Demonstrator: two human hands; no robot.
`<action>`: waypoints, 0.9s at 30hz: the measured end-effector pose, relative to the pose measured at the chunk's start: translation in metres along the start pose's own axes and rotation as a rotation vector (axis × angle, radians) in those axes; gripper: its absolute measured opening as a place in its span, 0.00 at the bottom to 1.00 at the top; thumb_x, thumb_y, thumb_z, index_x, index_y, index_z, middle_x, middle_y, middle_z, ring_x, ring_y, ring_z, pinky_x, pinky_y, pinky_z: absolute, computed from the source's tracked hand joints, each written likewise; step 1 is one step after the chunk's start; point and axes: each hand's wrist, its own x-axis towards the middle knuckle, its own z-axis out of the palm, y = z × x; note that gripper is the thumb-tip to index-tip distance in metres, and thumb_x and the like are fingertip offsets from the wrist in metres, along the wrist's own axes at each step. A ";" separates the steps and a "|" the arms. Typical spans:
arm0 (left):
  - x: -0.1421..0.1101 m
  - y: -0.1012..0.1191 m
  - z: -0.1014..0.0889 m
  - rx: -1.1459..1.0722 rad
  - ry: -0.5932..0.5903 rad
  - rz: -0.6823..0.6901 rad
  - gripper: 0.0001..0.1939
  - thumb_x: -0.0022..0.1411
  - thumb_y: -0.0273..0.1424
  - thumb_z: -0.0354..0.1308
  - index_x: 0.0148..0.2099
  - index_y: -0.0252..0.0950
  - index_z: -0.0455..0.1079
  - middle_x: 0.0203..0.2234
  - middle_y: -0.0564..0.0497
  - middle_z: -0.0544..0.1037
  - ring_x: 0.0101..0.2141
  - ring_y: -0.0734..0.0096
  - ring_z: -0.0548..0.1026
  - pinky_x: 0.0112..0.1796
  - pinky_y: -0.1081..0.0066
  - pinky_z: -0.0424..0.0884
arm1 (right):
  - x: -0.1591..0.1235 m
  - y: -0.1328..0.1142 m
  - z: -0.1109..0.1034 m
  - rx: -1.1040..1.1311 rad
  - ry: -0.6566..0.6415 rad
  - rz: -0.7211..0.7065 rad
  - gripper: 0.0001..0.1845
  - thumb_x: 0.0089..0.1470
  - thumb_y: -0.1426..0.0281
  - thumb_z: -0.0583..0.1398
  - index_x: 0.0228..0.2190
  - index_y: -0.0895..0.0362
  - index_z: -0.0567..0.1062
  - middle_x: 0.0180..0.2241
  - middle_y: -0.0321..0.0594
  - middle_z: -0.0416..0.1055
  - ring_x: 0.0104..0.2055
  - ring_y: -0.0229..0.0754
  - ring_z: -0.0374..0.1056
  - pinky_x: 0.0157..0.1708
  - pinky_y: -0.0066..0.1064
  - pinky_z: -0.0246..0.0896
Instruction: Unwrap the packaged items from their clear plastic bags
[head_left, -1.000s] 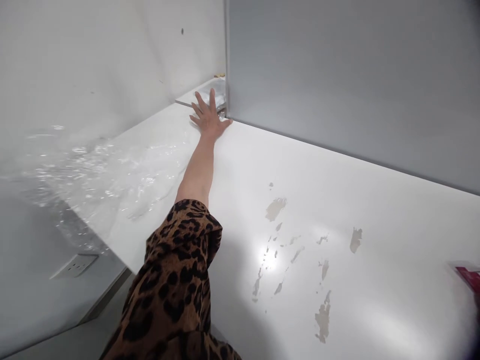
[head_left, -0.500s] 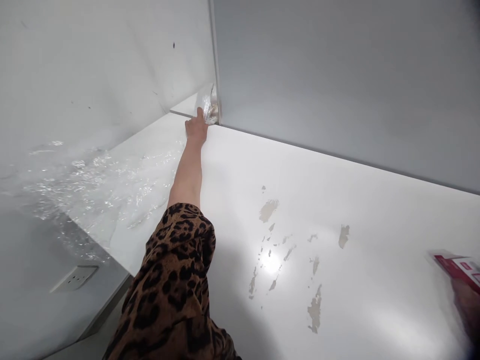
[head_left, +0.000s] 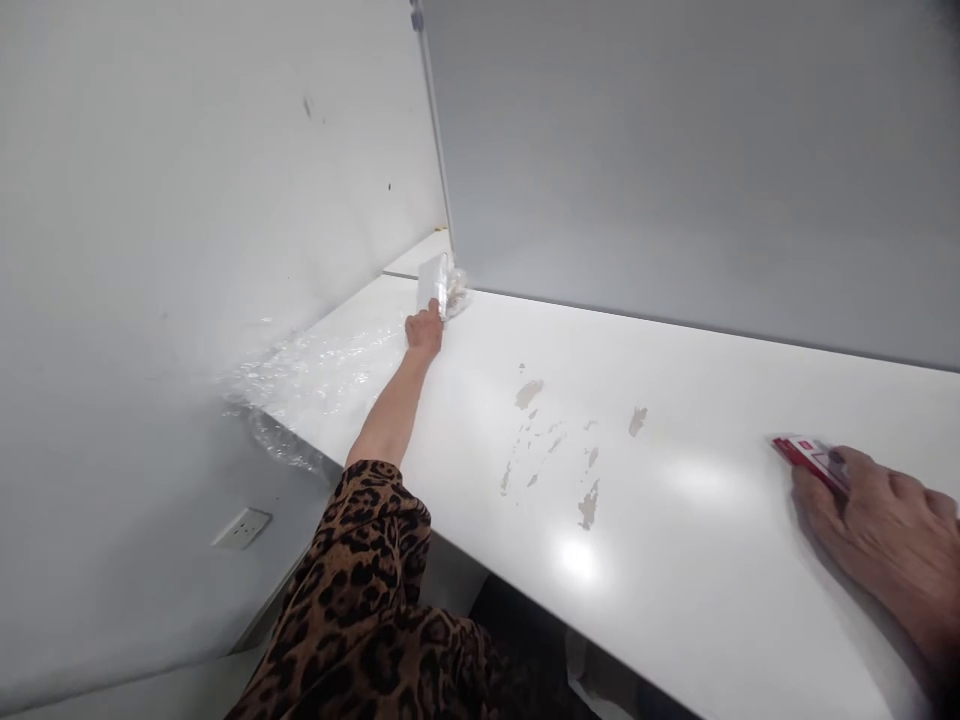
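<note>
My left hand [head_left: 424, 329] is stretched far out along the white tabletop [head_left: 675, 520], its fingers closed on a small clear plastic packet [head_left: 441, 286] with something white inside, held up near the grey partition's corner. A leopard-print sleeve covers that arm's upper part. My right hand [head_left: 885, 540] lies at the right edge of the tabletop, fingers curled down onto a red and white packet [head_left: 814, 459] lying flat on the surface.
A grey partition [head_left: 675, 170] runs along the back of the tabletop and a white wall [head_left: 187, 200] along the left. Crumpled clear plastic film [head_left: 315, 375] lies at the table's left end. Chipped patches [head_left: 562, 450] mark the surface. A wall socket [head_left: 241, 527] sits low left.
My left hand went from lying flat and spread at the far corner to closing on the clear packet and drawing it back toward me. My right hand and the red packet have come into view.
</note>
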 end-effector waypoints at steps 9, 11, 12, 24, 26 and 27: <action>-0.163 0.080 -0.046 -0.072 -0.052 0.396 0.20 0.75 0.33 0.50 0.64 0.33 0.67 0.48 0.38 0.83 0.50 0.56 0.81 0.52 0.63 0.68 | 0.004 -0.030 -0.013 -0.016 -0.076 -0.009 0.25 0.60 0.56 0.49 0.52 0.50 0.74 0.46 0.67 0.74 0.52 0.71 0.66 0.44 0.55 0.53; -0.189 0.108 -0.052 -0.100 -0.045 0.468 0.19 0.75 0.33 0.50 0.63 0.34 0.68 0.47 0.38 0.83 0.50 0.56 0.81 0.51 0.63 0.68 | 0.004 -0.034 -0.017 -0.011 -0.100 -0.023 0.23 0.62 0.59 0.50 0.52 0.55 0.74 0.47 0.68 0.74 0.51 0.68 0.66 0.44 0.54 0.53; -0.199 0.121 -0.054 -0.110 -0.038 0.494 0.20 0.74 0.32 0.51 0.63 0.33 0.68 0.46 0.38 0.83 0.49 0.56 0.82 0.51 0.63 0.69 | 0.004 -0.034 -0.018 0.001 -0.105 -0.028 0.23 0.62 0.61 0.51 0.52 0.57 0.74 0.48 0.69 0.73 0.51 0.67 0.65 0.45 0.53 0.53; -0.255 0.169 -0.071 -0.486 -0.069 0.411 0.18 0.77 0.45 0.48 0.59 0.41 0.67 0.42 0.47 0.84 0.45 0.59 0.81 0.46 0.66 0.70 | -0.002 -0.064 -0.014 0.406 0.116 -0.244 0.21 0.63 0.60 0.54 0.50 0.57 0.77 0.50 0.58 0.74 0.55 0.63 0.64 0.55 0.56 0.60; -0.252 0.166 -0.068 -0.633 -0.055 0.304 0.15 0.78 0.44 0.48 0.57 0.43 0.68 0.36 0.50 0.83 0.43 0.62 0.82 0.46 0.67 0.71 | -0.004 -0.071 -0.012 0.435 0.106 -0.312 0.20 0.64 0.61 0.53 0.49 0.58 0.78 0.48 0.57 0.76 0.53 0.62 0.66 0.56 0.57 0.61; -0.250 0.164 -0.067 -0.715 -0.054 0.242 0.14 0.78 0.43 0.48 0.55 0.43 0.69 0.34 0.52 0.82 0.41 0.63 0.82 0.46 0.68 0.72 | -0.005 -0.072 -0.011 0.447 0.097 -0.337 0.20 0.64 0.61 0.53 0.48 0.58 0.78 0.47 0.57 0.76 0.52 0.62 0.67 0.56 0.57 0.62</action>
